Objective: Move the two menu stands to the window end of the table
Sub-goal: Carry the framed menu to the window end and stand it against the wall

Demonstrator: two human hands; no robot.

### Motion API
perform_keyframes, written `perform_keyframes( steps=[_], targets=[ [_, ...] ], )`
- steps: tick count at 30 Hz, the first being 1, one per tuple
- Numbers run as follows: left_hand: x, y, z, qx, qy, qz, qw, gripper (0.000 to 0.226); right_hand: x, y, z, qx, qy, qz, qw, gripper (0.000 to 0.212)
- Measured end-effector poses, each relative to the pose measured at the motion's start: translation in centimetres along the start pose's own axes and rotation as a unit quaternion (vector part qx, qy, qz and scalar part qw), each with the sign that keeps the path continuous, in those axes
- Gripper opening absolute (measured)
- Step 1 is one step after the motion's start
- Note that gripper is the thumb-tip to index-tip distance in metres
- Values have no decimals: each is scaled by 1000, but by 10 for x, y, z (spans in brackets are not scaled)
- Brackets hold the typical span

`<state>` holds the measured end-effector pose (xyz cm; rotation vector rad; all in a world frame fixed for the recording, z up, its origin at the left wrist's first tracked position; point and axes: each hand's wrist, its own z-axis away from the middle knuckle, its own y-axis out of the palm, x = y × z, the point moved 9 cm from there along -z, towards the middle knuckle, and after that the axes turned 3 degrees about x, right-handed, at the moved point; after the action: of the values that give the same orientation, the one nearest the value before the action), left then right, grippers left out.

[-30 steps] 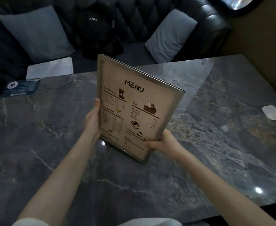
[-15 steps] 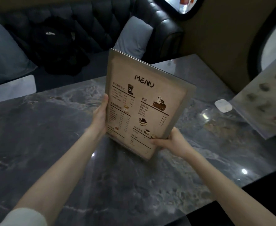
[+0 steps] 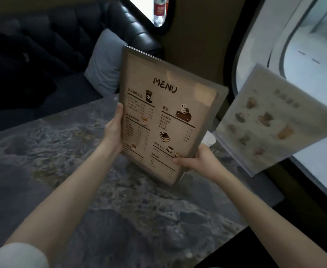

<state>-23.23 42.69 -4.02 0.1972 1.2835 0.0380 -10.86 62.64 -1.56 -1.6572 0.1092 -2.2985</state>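
Note:
A beige framed menu stand (image 3: pixel 166 115) headed "MENU" hangs tilted above the dark marble table (image 3: pixel 81 171). My left hand (image 3: pixel 114 128) grips its left edge and my right hand (image 3: pixel 199 161) holds its lower right corner. A second, paler menu stand (image 3: pixel 274 120) with drink pictures stands at the table's right end, beside the window (image 3: pixel 303 45). The held menu's right edge lies just left of that second stand, and the two are apart.
A black tufted sofa (image 3: pixel 77 31) runs behind the table, with a grey cushion (image 3: pixel 102 64) and a dark bag (image 3: pixel 17 72) on it. A small white object (image 3: pixel 210 139) sits on the table behind the held menu. A bottle (image 3: pixel 159 8) shows at the top.
Both hands have carried the MENU stand to the right, toward the window end. The view has swung right, so the second stand and the window now fill the right side.

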Motion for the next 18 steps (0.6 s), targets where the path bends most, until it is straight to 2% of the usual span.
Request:
perform_keyframes(
  steps=[4, 9, 12, 16, 18],
  targets=[
    [-4, 48, -27, -1, 2, -5, 1000, 58, -5, -49, -10, -25, 2, -3, 1000, 34],
    [-14, 97, -63, -9, 7, -6, 1000, 45, -5, -98, -27, -49, -3, 13, 999, 42],
    [-18, 122, -88, 8, 17, -7, 1000, 53, -2, -124, -39, -69, -8, 14, 997, 42],
    [-18, 149, -121, 39, 2, -16, 999, 78, -4, -149, -58, -89, -5, 20, 996, 44],
    [-17, 161, -137, 44, -1, -8, 999, 79, -8, -158, -66, -106, 2, 16, 994, 43]
  ],
)
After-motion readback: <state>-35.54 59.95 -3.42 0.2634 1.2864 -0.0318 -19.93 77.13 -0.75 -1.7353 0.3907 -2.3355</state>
